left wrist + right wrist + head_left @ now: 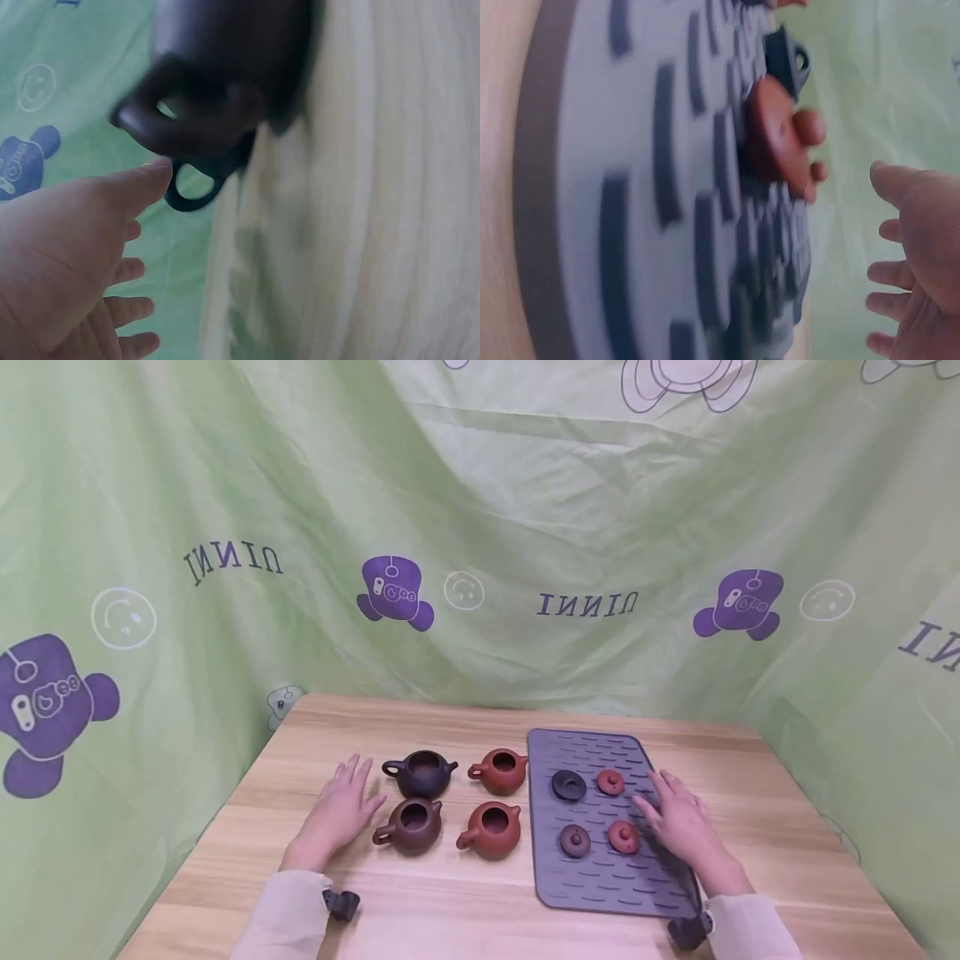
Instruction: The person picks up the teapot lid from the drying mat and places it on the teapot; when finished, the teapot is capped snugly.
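My left hand (339, 806), fingers spread, is just left of a black teapot (425, 777) and a dark brown teapot (415, 828). In the left wrist view its thumb (139, 187) points at the handles. Two reddish teapots, one behind (501, 772) and one in front (495, 831), stand to their right, all without lids. My right hand (681, 818) hovers with spread fingers over the grey mat's right edge. On the mat lie a black lid (569, 786), a brown lid (575, 842) and two red lids (611, 782), the nearer one (776, 135) being closest to my right hand.
The ridged grey mat (600, 893) lies on the right part of the wooden table (420, 910). A green printed curtain (480, 652) hangs behind the table and along both sides. Each sleeve bears a small black device (342, 905) at the cuff.
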Available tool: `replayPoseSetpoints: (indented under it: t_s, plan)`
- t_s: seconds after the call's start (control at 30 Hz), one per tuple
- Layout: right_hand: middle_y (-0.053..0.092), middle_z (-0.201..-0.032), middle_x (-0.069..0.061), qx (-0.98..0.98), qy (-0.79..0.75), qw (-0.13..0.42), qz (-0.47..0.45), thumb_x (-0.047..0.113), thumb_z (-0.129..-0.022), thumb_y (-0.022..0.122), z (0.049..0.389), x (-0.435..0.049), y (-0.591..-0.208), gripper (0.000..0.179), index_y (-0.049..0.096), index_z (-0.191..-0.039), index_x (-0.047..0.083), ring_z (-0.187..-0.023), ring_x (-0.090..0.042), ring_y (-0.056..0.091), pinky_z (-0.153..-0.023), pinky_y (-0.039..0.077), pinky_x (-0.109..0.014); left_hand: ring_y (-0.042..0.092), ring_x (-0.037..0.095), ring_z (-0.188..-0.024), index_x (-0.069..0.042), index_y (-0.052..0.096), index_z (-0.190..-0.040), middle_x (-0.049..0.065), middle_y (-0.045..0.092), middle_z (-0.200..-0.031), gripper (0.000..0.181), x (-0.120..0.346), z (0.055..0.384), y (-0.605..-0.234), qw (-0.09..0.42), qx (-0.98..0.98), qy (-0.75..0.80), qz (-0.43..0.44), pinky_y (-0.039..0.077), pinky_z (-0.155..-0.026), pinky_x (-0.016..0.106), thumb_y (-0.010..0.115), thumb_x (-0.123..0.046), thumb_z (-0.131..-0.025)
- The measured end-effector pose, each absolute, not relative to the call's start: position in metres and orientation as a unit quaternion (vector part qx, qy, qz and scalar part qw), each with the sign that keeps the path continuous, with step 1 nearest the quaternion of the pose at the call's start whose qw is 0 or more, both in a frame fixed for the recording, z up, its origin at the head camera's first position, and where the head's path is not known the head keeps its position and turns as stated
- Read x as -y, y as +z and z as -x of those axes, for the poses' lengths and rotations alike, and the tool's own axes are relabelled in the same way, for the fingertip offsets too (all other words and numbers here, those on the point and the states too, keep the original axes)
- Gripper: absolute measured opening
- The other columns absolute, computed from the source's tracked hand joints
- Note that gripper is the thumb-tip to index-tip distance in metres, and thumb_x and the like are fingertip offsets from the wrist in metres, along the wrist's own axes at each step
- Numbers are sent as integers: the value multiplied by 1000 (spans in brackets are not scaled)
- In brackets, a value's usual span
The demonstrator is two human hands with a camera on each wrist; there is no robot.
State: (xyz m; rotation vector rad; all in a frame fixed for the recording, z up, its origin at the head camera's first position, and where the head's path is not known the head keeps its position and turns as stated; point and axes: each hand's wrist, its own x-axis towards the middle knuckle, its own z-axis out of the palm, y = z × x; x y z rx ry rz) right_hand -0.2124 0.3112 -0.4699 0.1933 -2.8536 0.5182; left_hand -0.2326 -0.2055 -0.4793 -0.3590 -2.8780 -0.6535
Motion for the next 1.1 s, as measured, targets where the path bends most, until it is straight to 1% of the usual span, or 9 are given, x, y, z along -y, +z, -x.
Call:
replayPoseSetpoints:
  t_s: [0.07,0.17,0.3,0.47,0.57,0.67,0.77,0.9,1.1]
  plan:
    - [39,-137,-39,970,195,122,-75,25,-97,59,211,-304,-465,55,44,-137,-11,-126,-56,35,-101,26,-68,31,54,-131,10,41,-141,35,31,-146,63,204,232,-477,92,959,-239,123,27,-105,64,62,-29,-96]
    - [43,-135,-37,963,224,121,-89,19,-96,62,209,-294,-460,51,46,-134,-11,-125,-54,38,-103,29,-65,39,49,-128,8,45,-139,32,39,-142,58,200,229,-472,84,948,-279,127,31,-105,61,61,-28,-97]
    - [50,-130,-33,953,253,128,-106,14,-94,65,204,-279,-457,46,52,-131,-9,-122,-51,44,-102,34,-62,45,44,-125,3,50,-137,26,48,-138,52,191,223,-467,59,929,-342,132,33,-105,59,61,-30,-97]
    - [56,-125,-28,950,261,128,-117,13,-90,70,194,-263,-460,41,59,-126,-5,-116,-47,52,-97,41,-59,52,41,-120,-2,54,-135,22,53,-135,51,182,213,-469,32,913,-382,141,40,-100,56,62,-34,-96]
    - [62,-116,-21,950,270,106,-113,14,-89,73,189,-254,-464,39,62,-123,-1,-101,-36,62,-88,49,-52,54,41,-117,-2,57,-132,20,56,-131,50,179,208,-473,23,901,-408,142,43,-98,55,64,-34,-95]
    - [66,-106,-12,951,273,91,-112,15,-86,75,185,-245,-468,37,66,-119,3,-87,-25,63,-79,53,-46,55,39,-116,0,58,-130,18,57,-128,49,176,205,-477,18,892,-428,147,45,-98,51,68,-31,-93]
    - [66,-109,-11,951,276,83,-114,16,-84,77,183,-239,-472,36,68,-117,5,-96,-29,63,-85,51,-48,55,38,-117,3,58,-129,19,57,-129,54,174,203,-480,20,890,-432,148,45,-98,50,71,-31,-90]
    - [65,-116,-14,948,283,81,-122,16,-82,79,181,-232,-475,36,68,-114,5,-111,-36,59,-96,45,-52,51,41,-120,3,57,-131,23,54,-131,63,173,201,-482,26,897,-419,141,40,-101,53,77,-35,-84]
    - [68,-107,-6,946,290,81,-122,14,-77,82,180,-227,-480,32,71,-107,10,-105,-30,62,-93,47,-49,49,41,-123,1,60,-128,21,56,-130,63,171,204,-486,34,900,-411,138,36,-104,55,83,-29,-77]
